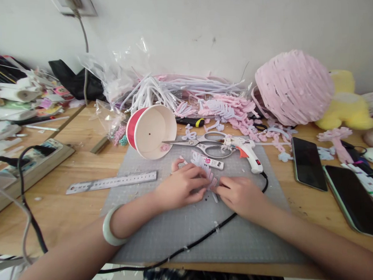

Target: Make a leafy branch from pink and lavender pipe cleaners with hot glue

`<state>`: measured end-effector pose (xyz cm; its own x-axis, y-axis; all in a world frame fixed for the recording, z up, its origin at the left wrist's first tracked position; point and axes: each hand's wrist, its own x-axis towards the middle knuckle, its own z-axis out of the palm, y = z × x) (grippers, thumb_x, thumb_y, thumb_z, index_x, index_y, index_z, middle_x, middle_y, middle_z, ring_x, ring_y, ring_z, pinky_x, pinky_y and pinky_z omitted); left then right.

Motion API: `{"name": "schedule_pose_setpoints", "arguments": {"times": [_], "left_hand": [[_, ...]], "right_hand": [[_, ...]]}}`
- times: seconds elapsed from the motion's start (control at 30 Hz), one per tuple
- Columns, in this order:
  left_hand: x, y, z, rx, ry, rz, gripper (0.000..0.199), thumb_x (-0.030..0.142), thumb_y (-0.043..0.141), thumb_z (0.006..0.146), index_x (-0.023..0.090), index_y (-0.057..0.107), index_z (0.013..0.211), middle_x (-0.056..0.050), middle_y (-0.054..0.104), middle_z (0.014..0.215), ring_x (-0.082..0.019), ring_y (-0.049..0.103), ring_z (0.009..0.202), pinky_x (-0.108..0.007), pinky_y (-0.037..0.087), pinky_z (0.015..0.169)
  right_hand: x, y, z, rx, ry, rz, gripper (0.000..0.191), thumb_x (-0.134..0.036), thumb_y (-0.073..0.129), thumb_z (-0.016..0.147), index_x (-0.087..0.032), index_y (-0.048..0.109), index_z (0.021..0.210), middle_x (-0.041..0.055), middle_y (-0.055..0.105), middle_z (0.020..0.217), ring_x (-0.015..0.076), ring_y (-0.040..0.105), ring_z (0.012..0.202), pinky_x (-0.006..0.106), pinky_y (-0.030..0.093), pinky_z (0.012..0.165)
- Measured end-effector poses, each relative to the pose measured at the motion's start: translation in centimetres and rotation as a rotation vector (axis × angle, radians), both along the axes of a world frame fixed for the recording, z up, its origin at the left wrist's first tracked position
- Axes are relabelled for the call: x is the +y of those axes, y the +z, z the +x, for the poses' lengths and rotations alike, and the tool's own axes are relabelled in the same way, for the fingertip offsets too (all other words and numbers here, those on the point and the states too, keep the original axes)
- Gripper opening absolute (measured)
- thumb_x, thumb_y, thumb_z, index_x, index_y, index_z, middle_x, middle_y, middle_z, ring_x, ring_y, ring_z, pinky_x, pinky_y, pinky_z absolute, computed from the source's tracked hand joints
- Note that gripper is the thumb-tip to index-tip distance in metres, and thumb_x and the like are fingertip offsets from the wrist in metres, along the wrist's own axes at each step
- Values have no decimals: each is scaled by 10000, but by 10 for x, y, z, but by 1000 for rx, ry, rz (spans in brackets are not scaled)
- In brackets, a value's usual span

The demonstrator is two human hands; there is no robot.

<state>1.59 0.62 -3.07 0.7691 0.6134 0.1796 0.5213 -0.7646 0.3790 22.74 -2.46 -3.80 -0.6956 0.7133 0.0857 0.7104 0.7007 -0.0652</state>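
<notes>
Over the grey cutting mat [147, 239], both my hands meet at a bent, fuzzy pipe cleaner piece [210, 176] in pale lilac and pink. My left hand [183, 187] has its fingers closed on the left side of it, thumb raised. On the right, my right hand [239, 193] pinches its lower end; the fingertips are partly hidden. Just behind lies a small white object with a pink mark [216, 163]. Beyond it are open scissors [191, 142] and a white glue gun [251, 156] with an orange trigger.
A red-and-white paper bucket [155, 133] lies tipped on its side. Left is a steel ruler [111, 182]. A black cord [193, 245] crosses the mat. Pipe cleaners [151, 92] pile along the wall, near a pink wrapped ball [295, 87]. Two phones [308, 164] lie right.
</notes>
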Motion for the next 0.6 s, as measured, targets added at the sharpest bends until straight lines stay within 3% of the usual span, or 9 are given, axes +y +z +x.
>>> {"name": "schedule_pose_setpoints", "arguments": {"times": [0.3,0.5,0.6], "left_hand": [[-2,0,3,153,-88,128,223,214,447,866,229,615,1012,-47,608,1058,-227,502,1001,-485,186,968],[-2,4,4,175,-91,84,260,187,478,831,232,603,1055,-54,575,1075,-240,480,1029,-515,167,1000],[-3,4,3,159,-86,45,278,184,483,820,235,600,1067,-56,576,1045,-237,486,1015,-521,165,997]], "right_hand": [[9,2,0,-39,22,2,180,-168,488,861,-195,620,742,20,588,777,117,526,622,251,307,554],[9,5,1,-35,13,-35,189,-173,490,861,-197,644,754,23,607,781,112,525,611,237,315,551],[7,6,5,7,-18,-109,209,-162,474,860,-216,677,861,20,614,775,112,537,597,232,337,546]]}}
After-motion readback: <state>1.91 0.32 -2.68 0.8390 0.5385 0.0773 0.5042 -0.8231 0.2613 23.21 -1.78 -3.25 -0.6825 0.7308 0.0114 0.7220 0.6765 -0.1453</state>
